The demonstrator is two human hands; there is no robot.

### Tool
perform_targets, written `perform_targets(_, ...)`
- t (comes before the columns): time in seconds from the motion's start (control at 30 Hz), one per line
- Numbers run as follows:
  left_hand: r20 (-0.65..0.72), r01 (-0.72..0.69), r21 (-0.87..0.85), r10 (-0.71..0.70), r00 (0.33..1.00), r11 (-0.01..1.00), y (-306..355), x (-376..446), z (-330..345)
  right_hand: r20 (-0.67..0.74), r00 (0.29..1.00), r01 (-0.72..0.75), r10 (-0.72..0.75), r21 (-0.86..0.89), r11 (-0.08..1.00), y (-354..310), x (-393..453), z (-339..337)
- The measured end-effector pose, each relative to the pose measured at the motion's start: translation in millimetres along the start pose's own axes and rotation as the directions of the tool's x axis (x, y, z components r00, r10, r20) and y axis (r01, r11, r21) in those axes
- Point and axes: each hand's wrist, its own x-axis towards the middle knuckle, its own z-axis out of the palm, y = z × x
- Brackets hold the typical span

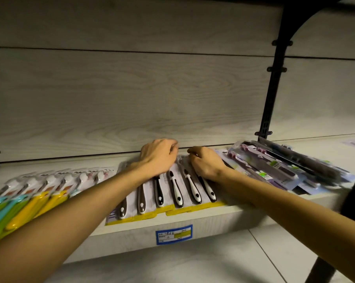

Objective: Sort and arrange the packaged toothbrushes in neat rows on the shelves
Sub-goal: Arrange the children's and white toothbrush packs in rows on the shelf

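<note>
At frame centre, both hands rest curled on the far ends of the black-and-white toothbrush packs (pixel 172 190) lying in a row on the shelf (pixel 223 219): left hand (pixel 157 156), right hand (pixel 206 163); whether either actually grips a pack cannot be told.

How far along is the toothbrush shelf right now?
Done: the coloured-handle packs lie in a neat row at left. In hand: left hand and right hand rest on the far ends of the black-and-white packs. Left: the purple packs at right lie in a loose heap.
</note>
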Motion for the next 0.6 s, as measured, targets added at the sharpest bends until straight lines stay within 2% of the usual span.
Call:
perform_targets(0.2,0.284,0.053,0.199,-0.109,0.953,0.979,-35.1,-36.1,-45.0,0.068,0.991,0.122,-0.115,-0.123,0.985,-4.5,-18.2,-3.8)
perform_targets(0.4,0.379,0.082,0.197,-0.153,0.913,0.977,-38.1,-81.4,-37.8,0.257,0.961,0.160,-0.100,-0.223,0.962,-24.9,-35.8,3.8)
perform_targets(0.5,0.402,0.143,0.146,-0.191,0.895,0.979,-33.8,-89.3,-31.9,0.297,0.951,0.147,-0.089,-0.180,0.973,-28.3,-44.0,2.2)
perform_targets(0.6,0.408,0.211,0.103,-0.234,0.882,0.972,-27.5,-95.4,-29.7,0.330,0.935,0.204,-0.127,-0.211,0.956,-28.6,-51.0,3.5)
